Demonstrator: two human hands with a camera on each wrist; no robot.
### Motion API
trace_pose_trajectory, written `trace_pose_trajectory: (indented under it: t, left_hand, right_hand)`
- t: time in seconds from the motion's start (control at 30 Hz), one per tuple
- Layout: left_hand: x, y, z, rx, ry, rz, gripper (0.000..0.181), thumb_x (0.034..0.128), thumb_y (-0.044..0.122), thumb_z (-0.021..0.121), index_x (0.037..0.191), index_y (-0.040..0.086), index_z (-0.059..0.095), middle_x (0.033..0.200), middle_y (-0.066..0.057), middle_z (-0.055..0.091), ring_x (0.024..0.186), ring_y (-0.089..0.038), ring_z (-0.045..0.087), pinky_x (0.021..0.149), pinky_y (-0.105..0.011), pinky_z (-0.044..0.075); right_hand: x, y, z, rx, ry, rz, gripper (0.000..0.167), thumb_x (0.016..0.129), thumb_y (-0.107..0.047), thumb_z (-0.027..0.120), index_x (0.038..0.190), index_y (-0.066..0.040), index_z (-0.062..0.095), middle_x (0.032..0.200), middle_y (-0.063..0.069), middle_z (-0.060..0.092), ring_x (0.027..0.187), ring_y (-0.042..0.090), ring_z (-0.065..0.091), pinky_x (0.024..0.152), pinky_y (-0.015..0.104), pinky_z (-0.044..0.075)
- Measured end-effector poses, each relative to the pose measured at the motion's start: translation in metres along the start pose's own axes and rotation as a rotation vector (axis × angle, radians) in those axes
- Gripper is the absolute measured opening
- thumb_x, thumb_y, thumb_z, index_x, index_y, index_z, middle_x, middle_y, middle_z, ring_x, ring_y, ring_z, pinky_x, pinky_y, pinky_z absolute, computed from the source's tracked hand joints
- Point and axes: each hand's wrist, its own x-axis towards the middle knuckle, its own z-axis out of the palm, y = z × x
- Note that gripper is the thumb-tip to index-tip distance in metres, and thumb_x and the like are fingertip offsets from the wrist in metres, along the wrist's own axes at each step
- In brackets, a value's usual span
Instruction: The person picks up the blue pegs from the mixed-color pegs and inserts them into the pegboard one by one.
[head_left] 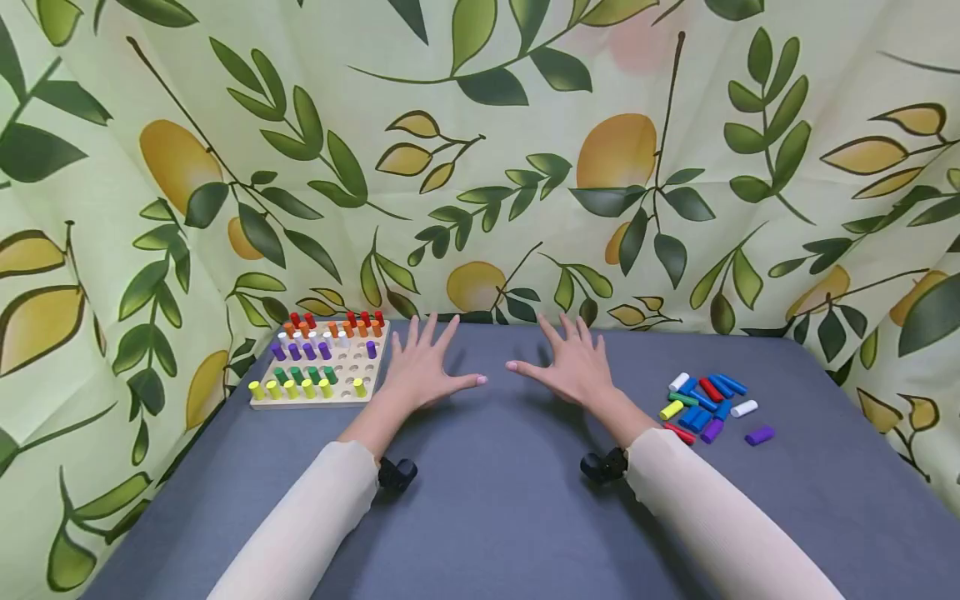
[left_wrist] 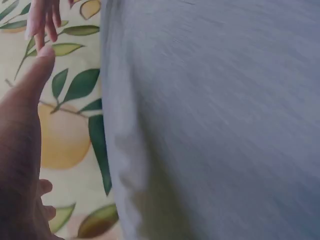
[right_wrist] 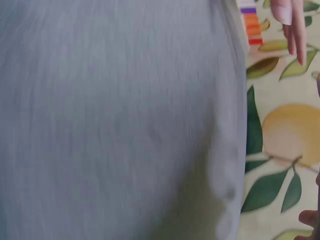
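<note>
Both hands hover over the middle of the table with fingers spread and thumbs pointing at each other. Nothing is in the left hand (head_left: 423, 367), which is just right of a wooden pegboard (head_left: 341, 400). Rows of red, orange, white, purple, green and yellow pegs (head_left: 308, 387) stand in that board, with some bare holes on its right side. The right hand (head_left: 576, 367) is likewise bare. To its right lies a loose pile of pegs, among them a blue peg (head_left: 702, 400), a red peg (head_left: 709, 389) and a purple peg (head_left: 760, 436).
A grey cloth covers the table (head_left: 495, 517). Behind it and along the sides hangs a leaf-and-fruit patterned curtain (head_left: 517, 200). Each wrist wears a black camera strap (head_left: 397, 473).
</note>
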Motion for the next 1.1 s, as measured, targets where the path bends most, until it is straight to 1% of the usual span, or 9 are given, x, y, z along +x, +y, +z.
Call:
trace_pose_trajectory:
  t: [0.1, 0.23, 0.33, 0.43, 0.53, 0.67, 0.8, 1.0, 1.1]
  left_hand:
    - [-0.018, -0.014, -0.001, -0.023, 0.057, 0.021, 0.112, 0.0761, 0.081, 0.065, 0.163, 0.025, 0.021, 0.171, -0.015, 0.016, 0.158, -0.044, 0.008, 0.122, -0.071, 0.011]
    - [-0.039, -0.041, -0.004, -0.078, 0.155, 0.027, 0.104, 0.0757, 0.068, 0.076, 0.157, 0.015, 0.038, 0.166, -0.017, 0.028, 0.156, -0.044, 0.018, 0.122, -0.070, 0.013]
    - [-0.052, -0.066, -0.009, -0.118, 0.219, 0.016, 0.098, 0.0745, 0.058, 0.083, 0.151, 0.011, 0.045, 0.163, -0.019, 0.034, 0.154, -0.044, 0.024, 0.123, -0.069, 0.014]
    - [-0.063, -0.094, -0.014, -0.135, 0.272, -0.020, 0.096, 0.0720, 0.053, 0.087, 0.148, 0.010, 0.047, 0.159, -0.020, 0.039, 0.150, -0.045, 0.030, 0.121, -0.071, 0.015]
    - [-0.072, -0.119, -0.018, -0.138, 0.297, -0.076, 0.096, 0.0698, 0.052, 0.088, 0.146, 0.008, 0.050, 0.157, -0.022, 0.041, 0.147, -0.047, 0.032, 0.120, -0.073, 0.015]
    - [-0.081, -0.147, -0.021, -0.112, 0.274, -0.152, 0.097, 0.0682, 0.056, 0.088, 0.143, 0.004, 0.052, 0.157, -0.024, 0.040, 0.148, -0.050, 0.028, 0.118, -0.075, 0.012]
    - [-0.089, -0.165, -0.020, -0.097, 0.260, -0.208, 0.101, 0.0667, 0.058, 0.087, 0.142, 0.001, 0.051, 0.156, -0.029, 0.038, 0.146, -0.054, 0.025, 0.116, -0.078, 0.010]
    - [-0.097, -0.183, -0.009, -0.119, 0.341, -0.266, 0.097, 0.0667, 0.052, 0.090, 0.141, 0.002, 0.053, 0.152, -0.030, 0.043, 0.141, -0.052, 0.035, 0.116, -0.072, 0.022]
    - [-0.100, -0.190, -0.002, -0.190, 0.368, -0.300, 0.090, 0.0690, 0.045, 0.091, 0.141, 0.005, 0.054, 0.153, -0.029, 0.042, 0.141, -0.052, 0.037, 0.115, -0.070, 0.027]
  right_hand:
    - [-0.004, -0.009, 0.008, 0.068, 0.056, -0.030, 0.102, 0.081, -0.077, 0.062, 0.162, -0.024, 0.027, 0.165, 0.020, 0.028, 0.154, 0.046, 0.021, 0.120, 0.070, 0.021]
    - [-0.009, -0.029, 0.019, 0.167, 0.095, -0.052, 0.100, 0.080, -0.075, 0.066, 0.160, -0.025, 0.032, 0.165, 0.015, 0.032, 0.154, 0.041, 0.026, 0.120, 0.065, 0.027]
    - [-0.008, -0.047, 0.027, 0.236, 0.119, -0.067, 0.099, 0.078, -0.074, 0.068, 0.158, -0.024, 0.036, 0.163, 0.011, 0.037, 0.151, 0.037, 0.033, 0.118, 0.063, 0.032]
    - [-0.006, -0.066, 0.034, 0.301, 0.138, -0.091, 0.097, 0.078, -0.072, 0.071, 0.156, -0.024, 0.040, 0.159, 0.008, 0.043, 0.148, 0.034, 0.039, 0.116, 0.062, 0.035]
    - [-0.004, -0.085, 0.042, 0.354, 0.151, -0.120, 0.094, 0.077, -0.070, 0.073, 0.153, -0.024, 0.044, 0.156, 0.006, 0.047, 0.145, 0.033, 0.042, 0.115, 0.061, 0.037]
    - [0.000, -0.108, 0.053, 0.406, 0.120, -0.159, 0.092, 0.076, -0.067, 0.077, 0.151, -0.023, 0.047, 0.155, 0.005, 0.048, 0.144, 0.031, 0.043, 0.115, 0.060, 0.039]
    - [0.004, -0.128, 0.066, 0.448, 0.043, -0.205, 0.093, 0.076, -0.064, 0.078, 0.152, -0.022, 0.046, 0.158, 0.007, 0.045, 0.146, 0.032, 0.041, 0.114, 0.060, 0.040]
    - [0.010, -0.153, 0.089, 0.513, -0.024, -0.260, 0.091, 0.078, -0.061, 0.078, 0.152, -0.018, 0.046, 0.157, 0.008, 0.044, 0.145, 0.032, 0.042, 0.114, 0.058, 0.041]
    - [0.012, -0.163, 0.100, 0.528, -0.037, -0.274, 0.089, 0.079, -0.060, 0.078, 0.152, -0.019, 0.047, 0.156, 0.007, 0.046, 0.144, 0.031, 0.043, 0.115, 0.055, 0.041]
